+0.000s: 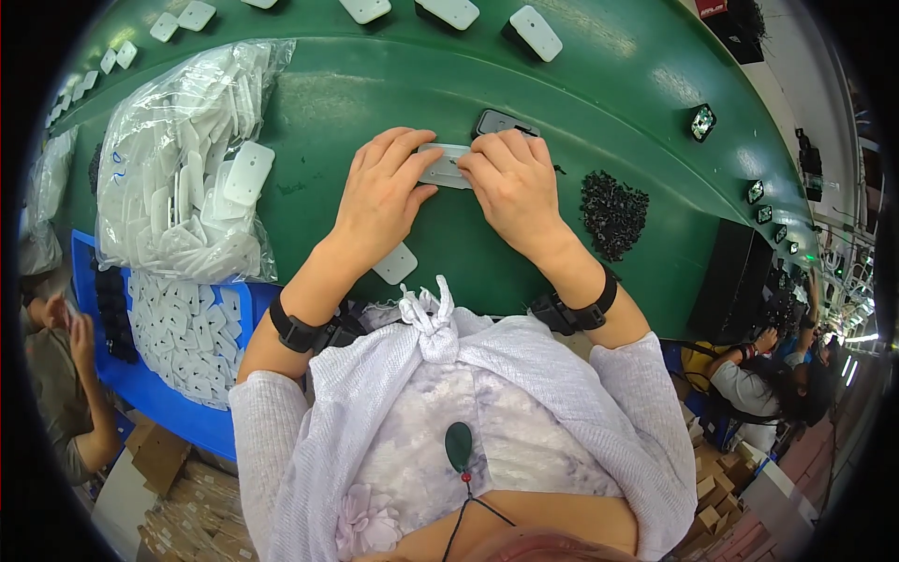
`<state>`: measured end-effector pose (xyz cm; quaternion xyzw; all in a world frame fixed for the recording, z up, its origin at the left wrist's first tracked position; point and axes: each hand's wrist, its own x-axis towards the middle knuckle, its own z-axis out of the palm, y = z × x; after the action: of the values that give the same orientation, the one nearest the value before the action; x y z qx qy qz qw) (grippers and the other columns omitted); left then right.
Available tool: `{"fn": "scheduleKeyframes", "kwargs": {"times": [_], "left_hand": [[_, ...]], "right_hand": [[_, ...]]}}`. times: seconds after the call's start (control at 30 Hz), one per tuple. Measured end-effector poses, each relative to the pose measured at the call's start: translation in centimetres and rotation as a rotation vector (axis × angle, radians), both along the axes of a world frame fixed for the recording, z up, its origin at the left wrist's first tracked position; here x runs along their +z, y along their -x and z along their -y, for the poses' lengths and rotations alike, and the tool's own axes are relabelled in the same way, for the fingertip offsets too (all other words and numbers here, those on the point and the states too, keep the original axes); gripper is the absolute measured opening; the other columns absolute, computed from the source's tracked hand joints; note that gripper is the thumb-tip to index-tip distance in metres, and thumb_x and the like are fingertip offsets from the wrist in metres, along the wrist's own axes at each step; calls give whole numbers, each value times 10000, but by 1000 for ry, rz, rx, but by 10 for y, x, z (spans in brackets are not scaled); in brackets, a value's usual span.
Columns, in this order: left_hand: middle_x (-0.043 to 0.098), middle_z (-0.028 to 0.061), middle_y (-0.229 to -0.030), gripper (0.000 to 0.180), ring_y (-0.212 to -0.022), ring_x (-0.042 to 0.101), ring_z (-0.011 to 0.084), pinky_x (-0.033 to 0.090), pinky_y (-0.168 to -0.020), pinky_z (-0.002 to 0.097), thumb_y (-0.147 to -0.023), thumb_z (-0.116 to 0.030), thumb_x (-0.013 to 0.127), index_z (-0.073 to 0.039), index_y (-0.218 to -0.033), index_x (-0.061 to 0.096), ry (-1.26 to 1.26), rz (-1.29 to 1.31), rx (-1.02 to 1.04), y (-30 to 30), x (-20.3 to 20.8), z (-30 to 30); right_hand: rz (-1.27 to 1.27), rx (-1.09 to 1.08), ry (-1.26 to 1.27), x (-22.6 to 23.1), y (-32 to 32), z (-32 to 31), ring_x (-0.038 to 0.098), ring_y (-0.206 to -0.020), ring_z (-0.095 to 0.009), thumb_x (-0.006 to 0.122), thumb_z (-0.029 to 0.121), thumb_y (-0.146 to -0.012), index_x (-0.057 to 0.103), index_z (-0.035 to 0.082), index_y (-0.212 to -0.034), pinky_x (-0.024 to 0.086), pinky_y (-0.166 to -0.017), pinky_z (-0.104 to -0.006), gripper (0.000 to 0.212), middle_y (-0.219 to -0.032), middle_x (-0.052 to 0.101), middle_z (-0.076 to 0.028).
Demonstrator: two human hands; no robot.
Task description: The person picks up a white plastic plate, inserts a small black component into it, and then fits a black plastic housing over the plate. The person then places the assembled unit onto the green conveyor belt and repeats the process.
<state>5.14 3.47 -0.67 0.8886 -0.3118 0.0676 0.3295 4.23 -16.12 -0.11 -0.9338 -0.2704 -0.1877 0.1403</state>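
Between my hands lies a pale grey, flat plastic plate [444, 170] with small holes. My left hand [382, 192] grips its left end, thumb below and fingers above. At the right end, the fingers of my right hand [513, 192] are pinched together on the plate; any small part between their tips is hidden. Just behind the right fingers sits a dark rounded case [504, 122], partly covered by that hand. A white plate [396, 263] rests on the green table [328, 98] near my left wrist. Right of my right hand is a pile of tiny black parts [613, 214].
A clear bag [192, 169] of white plates lies left, above a blue tray [201, 426] holding white pieces. White-topped units [534, 34] line the far side. A black box [732, 281] stands right. Other people [61, 375] sit at both sides.
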Motion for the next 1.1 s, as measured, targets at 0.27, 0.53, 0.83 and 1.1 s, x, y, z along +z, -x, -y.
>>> {"fn": "scheduleKeyframes", "kwargs": {"times": [0.27, 0.53, 0.83, 1.1], "left_hand": [[550, 96, -749, 116, -726, 528, 259, 424, -629, 339, -845, -94, 645, -11, -809, 571, 387, -405, 88, 3, 20, 9], [487, -19, -679, 165, -645, 433, 60, 363, -584, 227, -942, -134, 548, -36, -809, 553, 571, -839, 19, 5, 22, 6], [527, 37, -666, 150, -595, 470, 100, 398, -549, 265, -888, -123, 625, -10, -812, 561, 367, -629, 54, 2, 13, 8], [564, 110, -731, 109, -602, 537, 218, 440, -577, 293, -877, -93, 622, 4, -849, 579, 462, -471, 221, -2, 10, 2]], "right_hand": [[103, 58, -182, 28, 11, -9, 558, -769, -173, 727, 126, -705, 643, 121, -827, 347, -672, -321, 148, -837, 592, 28], [86, 146, -209, 34, 20, -10, 572, -770, -173, 730, 102, -677, 635, 113, -833, 364, -673, -317, 183, -825, 594, 20], [43, 143, -234, 27, 23, -6, 576, -769, -187, 725, 77, -671, 632, 109, -832, 372, -664, -324, 189, -828, 594, 12], [33, -127, -361, 22, 22, 14, 561, -750, -211, 723, 59, -717, 652, 94, -860, 375, -653, -324, 163, -817, 612, -26]]}}
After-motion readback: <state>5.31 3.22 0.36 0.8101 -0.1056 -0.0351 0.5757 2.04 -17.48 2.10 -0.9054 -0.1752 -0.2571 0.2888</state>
